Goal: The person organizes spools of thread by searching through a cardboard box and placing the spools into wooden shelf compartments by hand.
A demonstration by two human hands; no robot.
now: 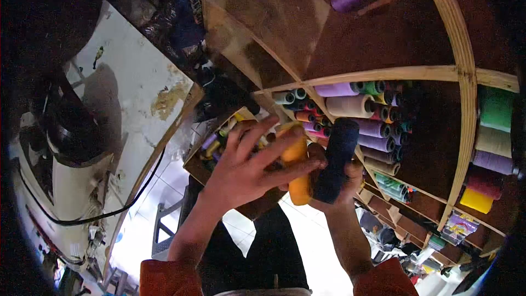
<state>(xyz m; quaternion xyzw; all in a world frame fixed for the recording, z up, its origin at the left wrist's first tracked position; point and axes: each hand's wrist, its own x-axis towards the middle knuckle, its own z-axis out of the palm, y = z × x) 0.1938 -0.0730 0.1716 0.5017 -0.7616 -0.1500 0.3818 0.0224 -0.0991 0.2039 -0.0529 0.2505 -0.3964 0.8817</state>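
Note:
My left hand [244, 167] reaches over an orange spool of thread [298, 178], its thumb and forefinger lying across the spool and the other fingers spread. Close beside it, my right hand [352, 183] grips a dark navy spool of thread [337, 156], which is tilted. The right palm and most of its fingers are hidden behind the spools. Below my left hand stands a box [195, 168] with several coloured spools in it, partly covered by the hand and forearm.
Wooden shelving [463, 115] on the right holds several thread spools, among them a cream spool [350, 106] and a green spool [496, 109]. To the left is a worn white tabletop [137, 71], with a black cable [109, 216] hanging past its edge. A grey stool [164, 230] stands below.

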